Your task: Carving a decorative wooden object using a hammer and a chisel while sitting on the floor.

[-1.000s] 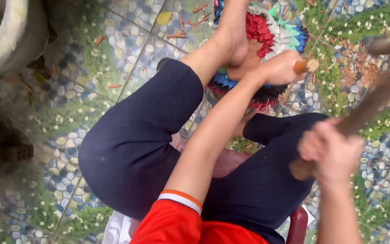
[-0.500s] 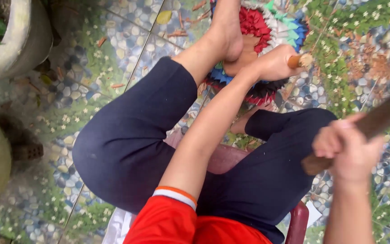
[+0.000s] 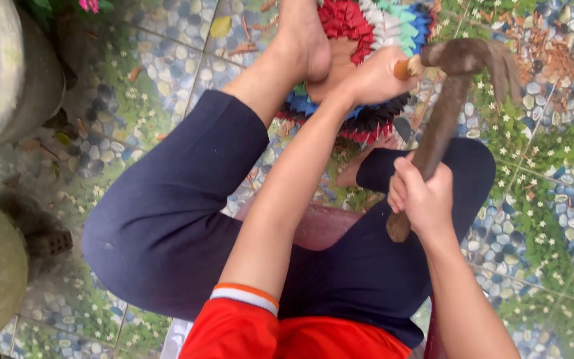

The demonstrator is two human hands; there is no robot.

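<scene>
Left hand [image 3: 367,76] is out front, closed around a small wooden peg [image 3: 406,67] that pokes out by my thumb, pressed down against the colourful round rag mat [image 3: 380,26] on the pebble-pattern tiled floor [image 3: 167,40], with my bare foot [image 3: 303,36] resting just beside it. Over to the right, my right hand [image 3: 423,196] is gripping the wooden handle of an old hammer [image 3: 456,63], and its rusty head is touching the peg's end
</scene>
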